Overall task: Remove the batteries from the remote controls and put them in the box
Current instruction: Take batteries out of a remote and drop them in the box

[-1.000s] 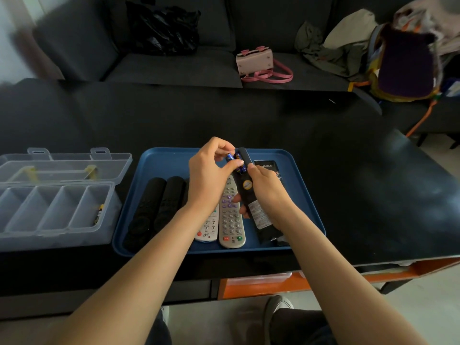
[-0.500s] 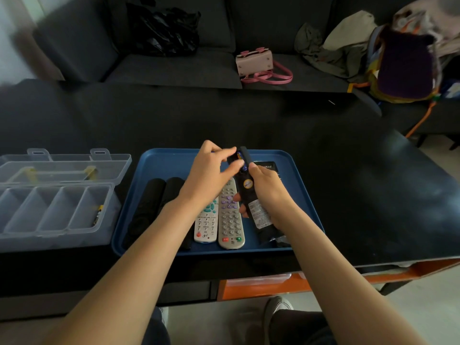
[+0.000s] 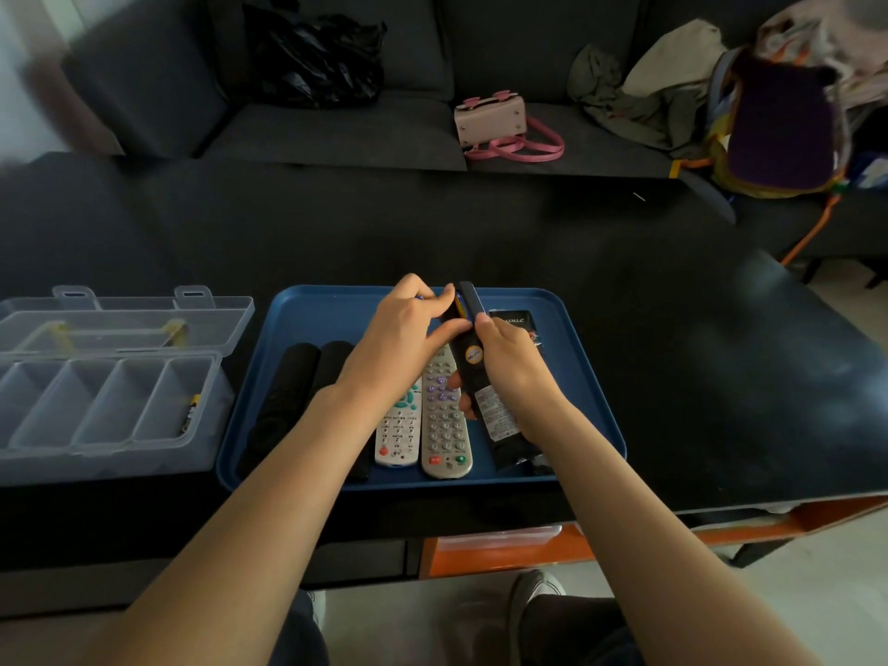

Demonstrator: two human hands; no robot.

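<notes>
Head cam: right hand (image 3: 516, 372) grips black remote (image 3: 473, 362), left hand (image 3: 401, 348) fingers pinching its battery (image 3: 459, 304) over blue tray (image 3: 584, 377); clear box (image 3: 110, 444) left on black desk (image 3: 696, 353)

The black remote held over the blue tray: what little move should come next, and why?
Probably lift the battery clear with the left hand. The right hand grips the black remote back-up, its compartment looks open, and the left fingertips pinch there. The clear box waits at left.

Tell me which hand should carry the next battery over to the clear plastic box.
Left, probably. The left hand already pinches at the battery bay of the slim black remote, and the clear plastic compartment box sits on its side. The right hand is busy gripping the remote.
</notes>
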